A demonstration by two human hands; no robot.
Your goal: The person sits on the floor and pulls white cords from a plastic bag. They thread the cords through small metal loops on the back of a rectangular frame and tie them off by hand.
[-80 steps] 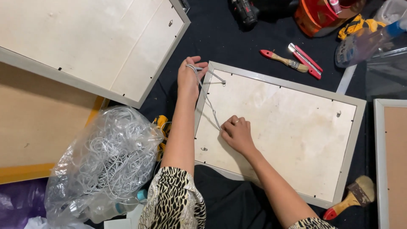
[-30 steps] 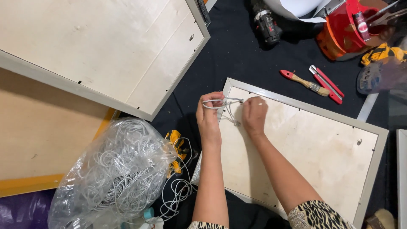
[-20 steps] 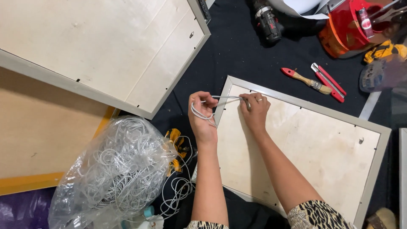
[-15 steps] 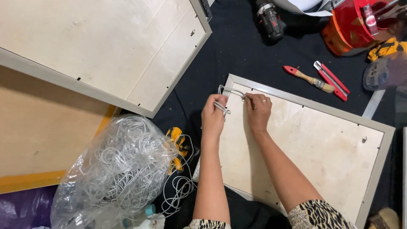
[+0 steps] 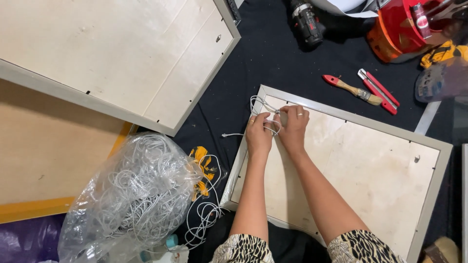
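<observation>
left hand (image 5: 259, 134): fingers clamped on white cord (image 5: 257, 103) | right hand (image 5: 293, 126): fingers pinched on same cord, just beside left fingers | framed panel (image 5: 341, 160) under both

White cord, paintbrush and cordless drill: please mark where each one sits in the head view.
white cord (image 5: 258, 103), head view, on the loop above the hands at the frame's corner.
paintbrush (image 5: 352, 89), head view, on its wooden handle.
cordless drill (image 5: 307, 23), head view, on its black body.
</observation>
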